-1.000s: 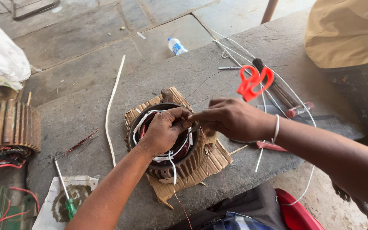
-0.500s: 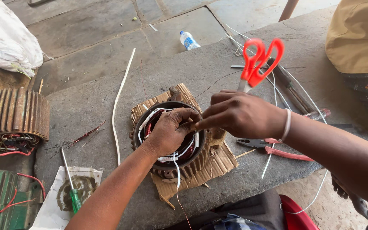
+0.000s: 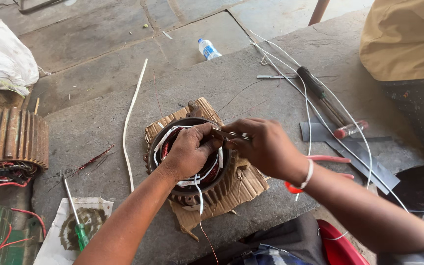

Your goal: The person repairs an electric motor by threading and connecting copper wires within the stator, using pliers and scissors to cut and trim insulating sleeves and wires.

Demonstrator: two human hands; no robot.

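Stator bore-up on cardboard, both hands seemingly pinching a thin tool lying crosswise over it.

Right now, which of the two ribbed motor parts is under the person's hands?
The round stator on the cardboard, under both the left hand and right hand. The other ribbed part lies untouched at far left.

Single head-worn view, angled steeply down and forward, close over the hands at the near edge of the bench.
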